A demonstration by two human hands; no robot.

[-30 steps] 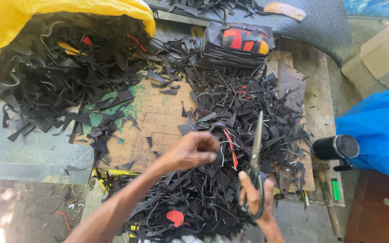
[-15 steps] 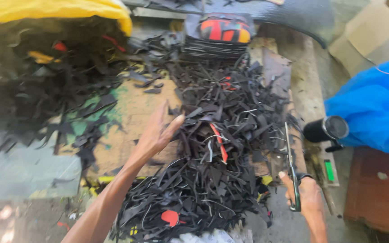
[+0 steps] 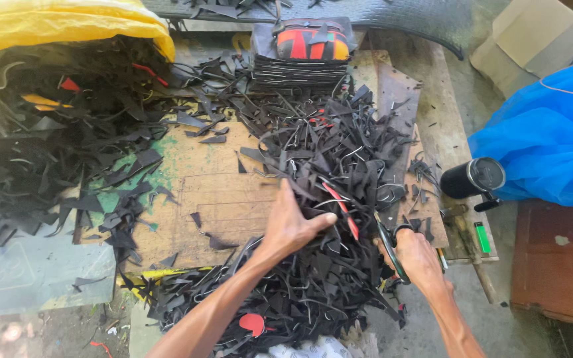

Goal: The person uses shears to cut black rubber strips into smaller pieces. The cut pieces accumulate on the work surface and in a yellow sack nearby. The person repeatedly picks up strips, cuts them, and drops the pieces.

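We look down on two bare arms working over a heap of black scraps (image 3: 326, 199), thin matte strips and curled offcuts that look like rubber or leather, with a few red slivers among them. Our left hand (image 3: 293, 225) presses flat into the heap, fingers spread and thumb out, grasping loosely at the strips beneath it. Just to its right, our right hand (image 3: 416, 255) is closed around the dark handles of a pair of scissors (image 3: 387, 240), blades pointing away from us into the pile.

Left of the left hand lies a worn board (image 3: 213, 192), pale brown with green stains and scored lines. Beyond the hands sits a neat stack of cut black pieces (image 3: 300, 69) topped by an orange-and-black piece. Far left, a yellow sack (image 3: 61, 26) spills more scraps. Right of the right hand stand a black cylinder (image 3: 472, 178) and blue plastic sheeting (image 3: 552, 146) on a rough concrete floor.
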